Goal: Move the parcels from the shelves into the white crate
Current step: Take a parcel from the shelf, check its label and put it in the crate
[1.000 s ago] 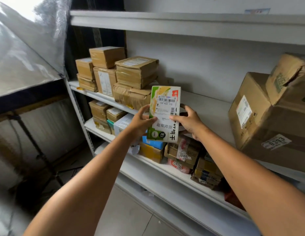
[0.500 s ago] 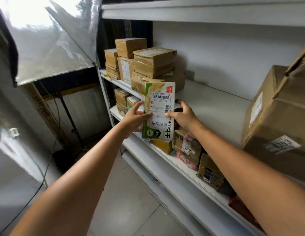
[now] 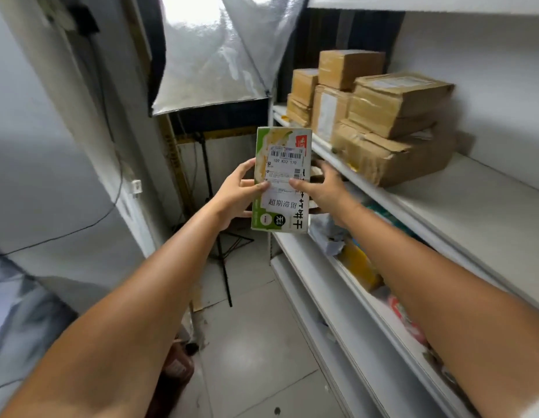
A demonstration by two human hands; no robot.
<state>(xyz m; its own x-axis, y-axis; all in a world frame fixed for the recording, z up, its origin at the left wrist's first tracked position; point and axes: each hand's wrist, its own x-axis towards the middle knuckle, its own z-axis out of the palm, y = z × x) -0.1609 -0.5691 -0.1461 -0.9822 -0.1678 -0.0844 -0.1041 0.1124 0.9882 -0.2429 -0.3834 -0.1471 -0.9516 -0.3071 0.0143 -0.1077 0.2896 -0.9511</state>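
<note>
Swung left, clear of the shelf, the green parcel hides most of my fingers; left hand and right hand grip its sides, long axis vertical, print inverted.

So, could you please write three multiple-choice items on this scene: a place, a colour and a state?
1. Where do the brown parcels sit? A) floor B) shelf C) crate
2. The held box is mainly: A) green and white B) blue C) black
3. The box is: A) lying on the shelf B) gripped by both hands C) gripped by one hand
Answers: B, they are stacked there; A, its printed face shows it; B, the left hand and right hand each grip a side.
</note>
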